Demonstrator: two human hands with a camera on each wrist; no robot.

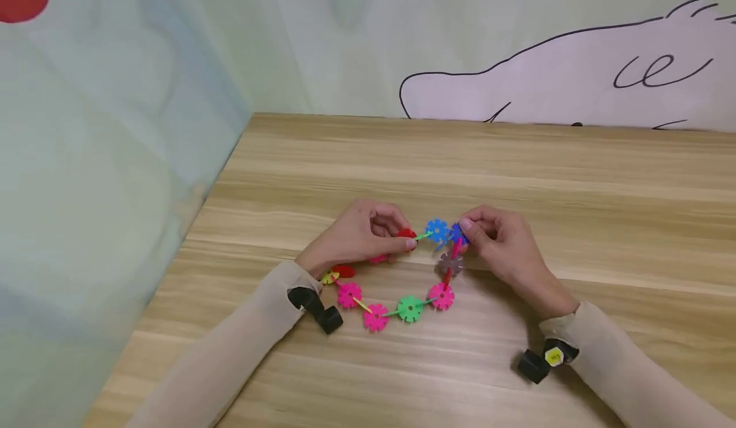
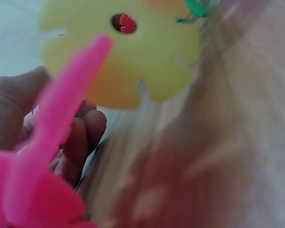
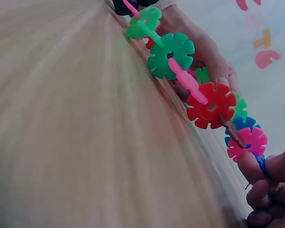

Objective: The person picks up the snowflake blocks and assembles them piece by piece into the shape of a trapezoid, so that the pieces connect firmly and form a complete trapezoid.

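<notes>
A chain of notched plastic snowflake discs, seen face-on and edge-on by turns, curves into a ring between both hands. At the ring's far side, my left hand pinches a red disc between thumb and fingers. My right hand pinches a dark blue disc; a light blue disc sits between the hands. Along the near side run pink discs and a green disc. In the left wrist view, a yellow disc and a pink edge-on disc partly hide the left fingers.
The chain is over a wood-grain table. A printed wall stands behind the table, and another pale printed surface borders its left edge. Each wrist carries a small black camera mount on a beige sleeve.
</notes>
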